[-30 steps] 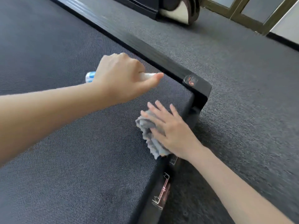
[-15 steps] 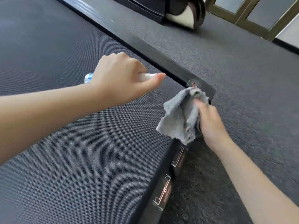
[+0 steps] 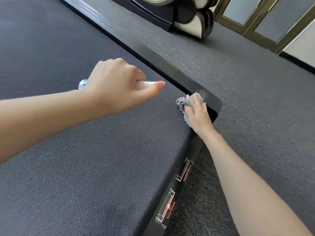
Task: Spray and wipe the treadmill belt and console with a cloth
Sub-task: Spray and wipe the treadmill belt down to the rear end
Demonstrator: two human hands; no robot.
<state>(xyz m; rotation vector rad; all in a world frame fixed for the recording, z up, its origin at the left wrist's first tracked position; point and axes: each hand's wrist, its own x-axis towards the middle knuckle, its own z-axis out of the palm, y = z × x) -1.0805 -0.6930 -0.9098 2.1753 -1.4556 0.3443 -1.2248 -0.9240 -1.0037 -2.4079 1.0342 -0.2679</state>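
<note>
My left grip [image 3: 117, 86] clenches the spray bottle [image 3: 146, 83] — the right grip [image 3: 197, 114], fingers flat, presses the cloth [image 3: 182, 102] on the belt [image 3: 85, 159].

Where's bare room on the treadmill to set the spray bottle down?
The belt is bare on the near side of the left hand, out to the decal-marked edge trim. It is crowded at the far corner, where the right hand presses the cloth. The left hand grips the spray bottle.

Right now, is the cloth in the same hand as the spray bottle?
No, the left hand grips the spray bottle while the right hand presses the gray cloth onto the treadmill corner.
</note>
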